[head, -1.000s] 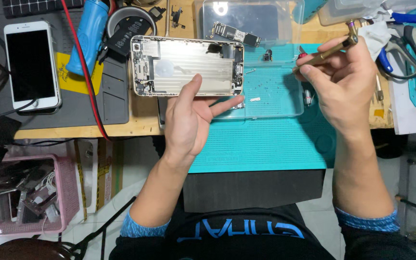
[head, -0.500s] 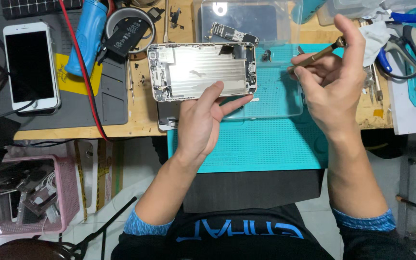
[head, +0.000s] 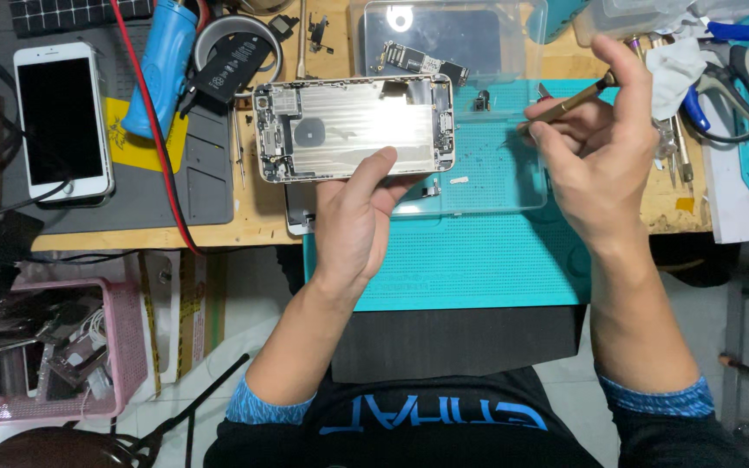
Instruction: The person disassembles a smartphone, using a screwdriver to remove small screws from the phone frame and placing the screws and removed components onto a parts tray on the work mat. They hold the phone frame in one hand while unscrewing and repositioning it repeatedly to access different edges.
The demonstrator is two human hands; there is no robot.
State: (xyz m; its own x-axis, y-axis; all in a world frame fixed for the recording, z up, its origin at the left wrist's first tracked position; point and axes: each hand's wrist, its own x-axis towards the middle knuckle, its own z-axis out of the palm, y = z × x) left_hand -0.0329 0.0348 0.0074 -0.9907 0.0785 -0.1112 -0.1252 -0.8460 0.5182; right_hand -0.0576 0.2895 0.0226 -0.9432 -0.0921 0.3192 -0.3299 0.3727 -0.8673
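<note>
left hand (head: 353, 221) gripping, right hand (head: 587, 160) pinching

Two hands: left hand (head: 353, 217), right hand (head: 595, 147). One opened phone shell (head: 353, 128) at twelve o'clock, one whole white phone (head: 61, 121) at ten, one pink basket (head: 127, 347) at eight.

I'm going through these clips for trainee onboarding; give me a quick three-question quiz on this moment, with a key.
1. True or false: the left hand holds the opened phone shell.
2. What does the right hand hold? A) scissors B) a thin brass-coloured tool C) a white phone
3. Where does the white phone lie: left or right of the blue tool in the picture?

Key
1. True; the hand grips its lower edge.
2. B; the thin brass-coloured tool is pinched in the fingers.
3. Left, on the grey mat.
</note>
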